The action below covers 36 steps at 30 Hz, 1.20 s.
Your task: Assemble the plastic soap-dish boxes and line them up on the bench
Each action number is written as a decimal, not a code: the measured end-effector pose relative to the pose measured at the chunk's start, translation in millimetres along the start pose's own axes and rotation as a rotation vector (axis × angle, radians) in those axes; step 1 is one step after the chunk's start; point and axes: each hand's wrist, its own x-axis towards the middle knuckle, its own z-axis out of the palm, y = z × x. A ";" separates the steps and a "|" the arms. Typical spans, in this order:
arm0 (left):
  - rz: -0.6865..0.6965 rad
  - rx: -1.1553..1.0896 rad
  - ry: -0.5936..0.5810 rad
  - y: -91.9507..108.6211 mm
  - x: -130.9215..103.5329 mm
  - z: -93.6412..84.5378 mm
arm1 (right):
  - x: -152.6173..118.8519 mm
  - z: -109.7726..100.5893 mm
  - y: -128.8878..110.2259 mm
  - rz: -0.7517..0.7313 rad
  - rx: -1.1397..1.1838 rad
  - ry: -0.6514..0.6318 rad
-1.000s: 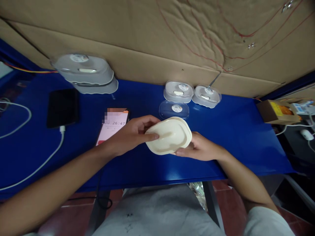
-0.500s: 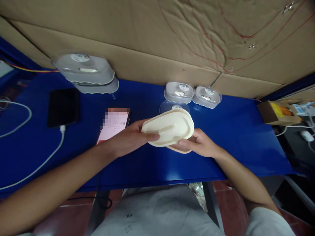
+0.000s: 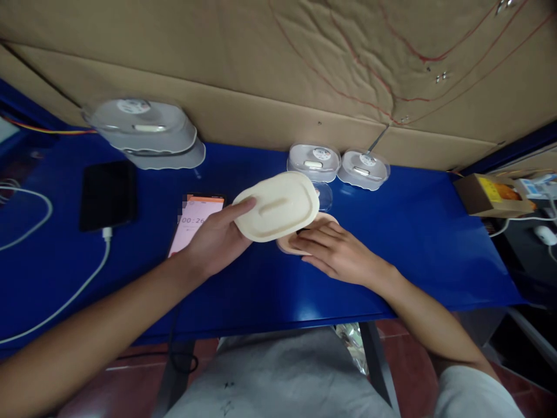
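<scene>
My left hand (image 3: 221,235) grips the left end of a cream oval tray-like piece (image 3: 289,203), thumb on its upper face, and holds it tilted above the blue table. Below and to the right, my right hand (image 3: 337,252) reaches over a peach-coloured piece (image 3: 329,219) of similar rounded shape. The fingers of that hand go over its rim; their tips and whatever lies under them are partly hidden. Behind the cream piece a clear lid (image 3: 324,196) shows in part.
Two small lidded containers (image 3: 313,162) (image 3: 364,168) stand at the table's back edge. Larger ones (image 3: 148,130) are stacked at back left. A lit phone (image 3: 195,220), a dark device (image 3: 107,194) with a white cable, and a cardboard box (image 3: 478,194) also rest there.
The cream piece has moved left and up with my left hand. My right hand has let go of it and turned palm down over the peach piece.
</scene>
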 end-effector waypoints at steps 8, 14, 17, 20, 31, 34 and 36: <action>0.061 -0.062 -0.021 -0.2 1.3 -1.6 | -1.6 -4.9 -11.1 -0.033 0.252 0.169; 0.081 0.015 -0.133 -3.4 0.0 -1.3 | -1.1 -7.8 -14.5 -0.024 0.317 0.226; 0.097 0.043 -0.114 -5.1 -0.1 -0.7 | 0.5 -10.8 -13.3 -0.009 0.403 0.227; 0.113 0.070 -0.098 -7.8 1.1 -1.1 | 1.0 -12.5 -10.6 0.015 0.422 0.253; 0.100 0.102 -0.081 -10.9 -6.8 5.0 | 1.0 -10.4 -10.6 0.011 0.381 0.319; 0.069 0.102 -0.049 -12.6 -9.3 6.7 | -0.9 -10.3 -11.7 0.064 0.432 0.347; 0.067 0.101 -0.039 -13.7 -9.4 6.7 | -2.7 -9.3 -12.5 0.086 0.422 0.394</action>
